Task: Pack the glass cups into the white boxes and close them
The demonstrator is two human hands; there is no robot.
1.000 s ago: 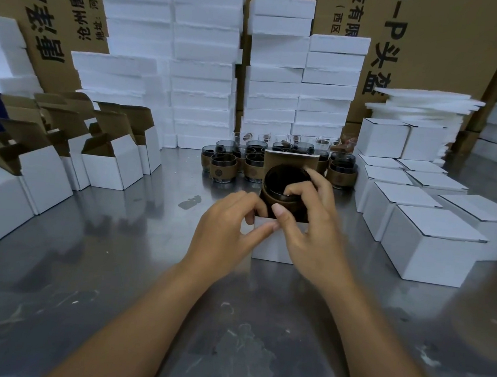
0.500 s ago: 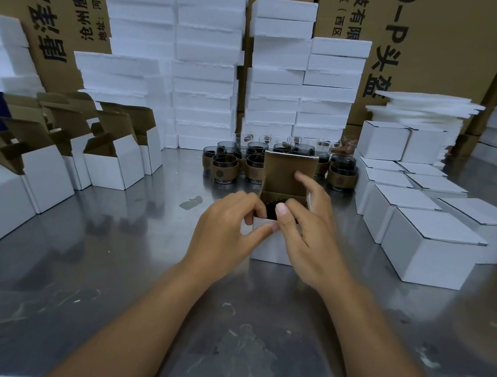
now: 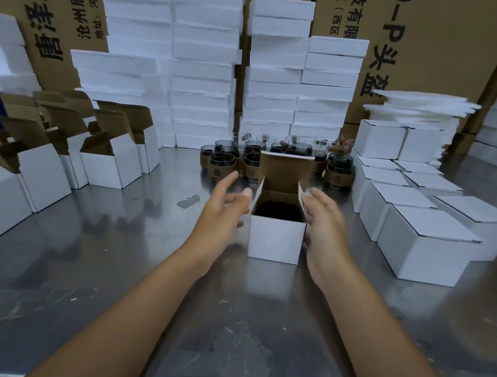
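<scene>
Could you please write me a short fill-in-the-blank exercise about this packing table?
The centre white box has its lid ____.
A dark cup sits ____ that box.
The unpacked glass cups stand ____ it.
The closed boxes lie on the person's ____ side.
Missing words: open; inside; behind; right.

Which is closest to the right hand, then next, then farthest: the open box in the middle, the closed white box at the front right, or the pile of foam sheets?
1. Open box: in the middle, right beside the right hand.
2. Closed white box: front right, a bit off to the side.
3. Pile of foam sheets: far back on the right.
</scene>
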